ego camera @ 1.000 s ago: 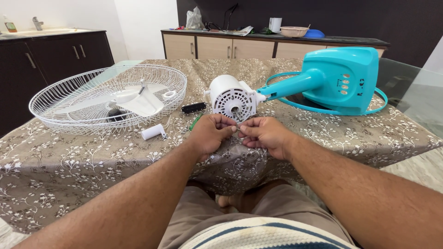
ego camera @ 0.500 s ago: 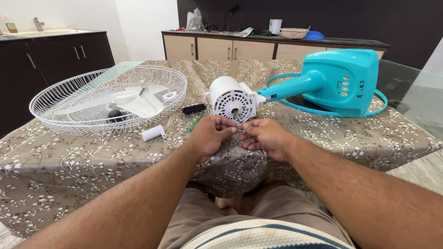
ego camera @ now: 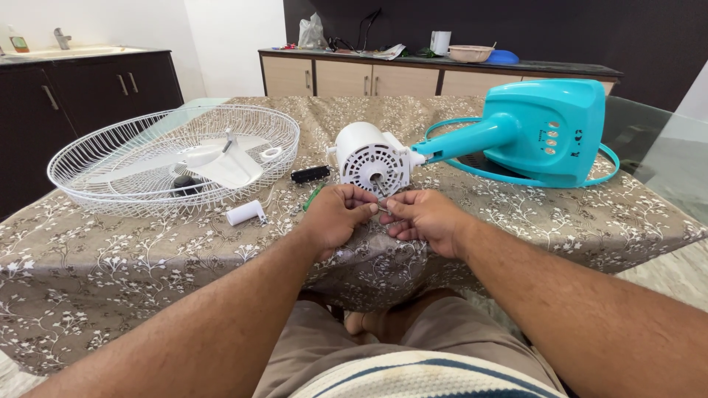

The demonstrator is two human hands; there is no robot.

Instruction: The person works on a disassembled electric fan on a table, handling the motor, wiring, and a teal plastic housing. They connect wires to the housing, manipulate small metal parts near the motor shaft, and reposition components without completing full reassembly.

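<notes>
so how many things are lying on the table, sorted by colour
White: 4 - round wire fan guard, fan blade inside it, ribbed motor housing, small plastic cylinder
Turquoise: 1 - fan base with neck
Black: 1 - small oblong part
Green: 1 - thin tool by the left hand
Total: 7

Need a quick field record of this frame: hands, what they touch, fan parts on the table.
left hand: fingertips pinched on a small part, too small to identify
right hand: pinched against the left, same small part
motor housing: white, just beyond the hands, shaft facing the camera
fan base: teal, lying on its side, right
wire guard: white, left, holds the blade
table: floral cloth
</notes>
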